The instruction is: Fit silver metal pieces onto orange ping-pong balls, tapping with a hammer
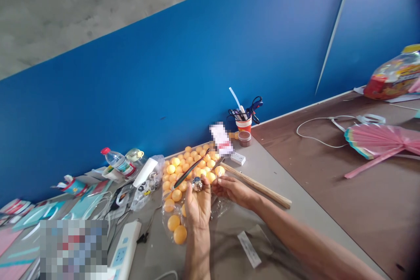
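Silver ball [197, 184] in left hand [198, 206]

Its fingers hold the ball above the counter [262, 165]. The right hand [236, 190], fingers curled, is just to the right; I cannot tell whether it grips anything. Orange balls [176, 195] lie to the left and far.

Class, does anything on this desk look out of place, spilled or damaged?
No spill or damage stands out, but the white cord looks untidy, sprawled in a loose loop near the pink fan.

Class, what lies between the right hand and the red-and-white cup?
From the right hand outward, the head view shows wooden sticks, a small white box, then a round tub.
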Motion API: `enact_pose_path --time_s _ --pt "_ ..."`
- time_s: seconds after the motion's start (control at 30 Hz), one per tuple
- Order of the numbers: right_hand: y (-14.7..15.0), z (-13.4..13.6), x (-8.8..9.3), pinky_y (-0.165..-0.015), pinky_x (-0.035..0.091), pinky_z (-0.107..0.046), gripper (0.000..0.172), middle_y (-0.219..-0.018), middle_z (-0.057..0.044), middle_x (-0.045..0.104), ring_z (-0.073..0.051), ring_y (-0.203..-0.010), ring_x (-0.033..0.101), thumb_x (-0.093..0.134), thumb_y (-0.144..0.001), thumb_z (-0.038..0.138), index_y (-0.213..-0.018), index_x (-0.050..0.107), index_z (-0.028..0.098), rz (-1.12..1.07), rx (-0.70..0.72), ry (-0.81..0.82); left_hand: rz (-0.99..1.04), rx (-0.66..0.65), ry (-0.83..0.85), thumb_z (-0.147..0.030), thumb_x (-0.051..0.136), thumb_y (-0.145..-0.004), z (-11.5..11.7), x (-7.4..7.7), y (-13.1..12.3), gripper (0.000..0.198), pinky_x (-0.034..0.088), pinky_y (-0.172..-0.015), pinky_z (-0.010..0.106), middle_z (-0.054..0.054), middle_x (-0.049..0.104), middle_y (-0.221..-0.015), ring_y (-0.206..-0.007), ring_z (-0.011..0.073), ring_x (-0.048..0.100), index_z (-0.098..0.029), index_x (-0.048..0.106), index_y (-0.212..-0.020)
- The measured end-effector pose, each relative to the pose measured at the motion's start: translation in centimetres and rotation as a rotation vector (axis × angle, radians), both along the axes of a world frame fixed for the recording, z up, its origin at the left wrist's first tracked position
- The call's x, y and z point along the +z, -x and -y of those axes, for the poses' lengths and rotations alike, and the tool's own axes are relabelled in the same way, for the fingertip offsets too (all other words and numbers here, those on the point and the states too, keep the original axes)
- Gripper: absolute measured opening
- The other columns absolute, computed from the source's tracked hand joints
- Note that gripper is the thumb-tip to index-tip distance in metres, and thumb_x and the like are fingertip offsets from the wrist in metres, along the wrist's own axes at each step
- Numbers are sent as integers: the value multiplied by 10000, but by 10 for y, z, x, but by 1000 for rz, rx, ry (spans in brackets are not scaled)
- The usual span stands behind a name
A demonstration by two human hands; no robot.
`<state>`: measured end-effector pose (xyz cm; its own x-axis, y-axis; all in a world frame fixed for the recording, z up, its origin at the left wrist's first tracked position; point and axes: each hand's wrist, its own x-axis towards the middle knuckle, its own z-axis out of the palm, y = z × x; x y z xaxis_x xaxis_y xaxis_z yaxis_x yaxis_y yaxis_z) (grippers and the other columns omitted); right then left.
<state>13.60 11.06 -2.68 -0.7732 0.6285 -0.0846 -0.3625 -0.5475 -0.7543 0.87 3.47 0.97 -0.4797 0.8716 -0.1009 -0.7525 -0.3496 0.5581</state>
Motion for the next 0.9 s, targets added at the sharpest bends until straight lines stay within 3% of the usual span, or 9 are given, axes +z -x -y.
enact_pose_path --time_s 0.07,0.17,0.33,0.6,0.9 --pt "0 -1 -1 -827 458 -320 384 -852 -64 712 -163 -795 636 813 -722 479 -863 709 139 11 2 8 45 -23 -12 -271 622 -911 2 1 2 120 532 -595 165 47 649 -835 -648 84 607 -181 659 -982" --pt "0 -2 -3 -830 461 -325 354 -862 -62 715 -161 -798 640 806 -740 460 -871 713 144 22 7 8 76 -46 -36 -377 606 -926 4 1 4 222 424 -443 129 20 589 -746 -496 43 477 -163 649 -884" --pt "0 -3 -3 -832 462 -326 393 -851 -61 714 -173 -824 644 838 -685 472 -865 722 143 35 2 24 59 2 29 -316 622 -886 2 -1 4 190 456 -489 170 32 589 -738 -565 80 520 -160 621 -777" --pt "-3 -1 0 -847 459 -323 360 -862 -58 714 -173 -832 640 825 -696 479 -854 730 170 39 2 -6 -16 22 36 -297 726 -764 2 2 5 212 336 -395 160 -33 483 -653 -466 55 400 -196 542 -736" --pt "-1 -1 -3 -802 468 -319 358 -830 -47 699 -165 -788 627 812 -709 484 -824 698 165 16 4 -96 -109 34 75 -345 738 -746 -1 1 4 292 293 -375 149 -57 465 -631 -432 38 365 -208 482 -725"
